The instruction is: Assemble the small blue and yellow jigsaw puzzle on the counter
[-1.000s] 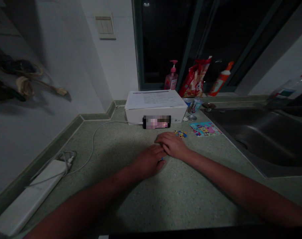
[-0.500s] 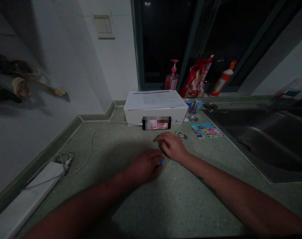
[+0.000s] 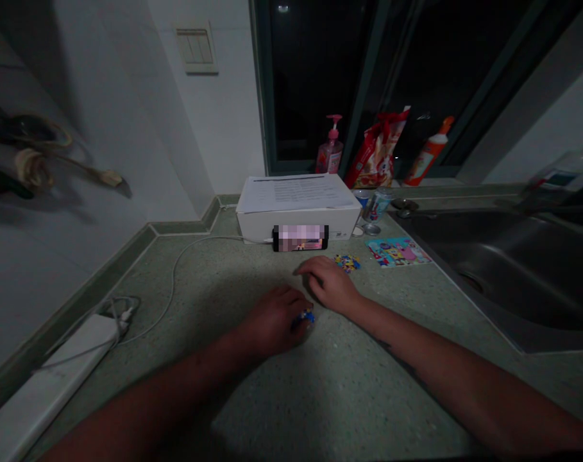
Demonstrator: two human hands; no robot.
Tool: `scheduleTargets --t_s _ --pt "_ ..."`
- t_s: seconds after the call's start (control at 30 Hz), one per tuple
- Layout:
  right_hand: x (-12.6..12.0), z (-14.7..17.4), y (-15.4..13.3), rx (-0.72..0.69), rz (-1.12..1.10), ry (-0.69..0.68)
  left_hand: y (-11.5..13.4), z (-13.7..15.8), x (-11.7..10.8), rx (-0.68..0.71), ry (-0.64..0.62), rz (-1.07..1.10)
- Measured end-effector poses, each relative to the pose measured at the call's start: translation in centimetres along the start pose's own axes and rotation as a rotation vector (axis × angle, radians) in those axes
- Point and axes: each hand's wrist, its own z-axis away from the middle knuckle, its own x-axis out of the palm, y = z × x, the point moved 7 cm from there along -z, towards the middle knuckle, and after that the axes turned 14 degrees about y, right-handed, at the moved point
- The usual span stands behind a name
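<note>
Blue bits (image 3: 308,316) in left grip (image 3: 276,322), printed sheet (image 3: 295,194), lettering seemingly illegible

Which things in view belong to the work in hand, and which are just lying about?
Likely part of the work:
blue bits in the left hand
colourful pieces beyond the right hand
possibly the cartoon card

Likely just lying about:
phone
white box
power strip
pump bottle
red bag
orange bottle

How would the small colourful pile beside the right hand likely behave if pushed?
The colourful pile would probably scatter rather than slide as one, since it looks like many separate bits. Those bits are likely light, being tiny next to the right hand. Their shapes are too small to judge rolling.
</note>
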Motion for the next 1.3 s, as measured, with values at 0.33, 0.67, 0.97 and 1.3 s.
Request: scheduleTargets --t_s 0.33,0.67,0.97,1.3 --pt "0.3 0.1 -0.2 0.0 -0.01 -0.039 -0.1 0.0 0.3 -0.01 0.012 0.05" --pt "0.4 0.1 -0.4 -0.022 -0.006 -0.051 -0.5 0.0 0.6 -0.039 0.027 0.108" --pt "0.4 0.0 -0.3 -0.022 0.003 -0.061 -1.6 -0.5 -0.5 -0.231 0.083 0.166" --pt "0.4 0.0 -0.3 -0.047 -0.02 -0.037 1.5 0.5 -2.0 0.023 -0.191 -0.08"
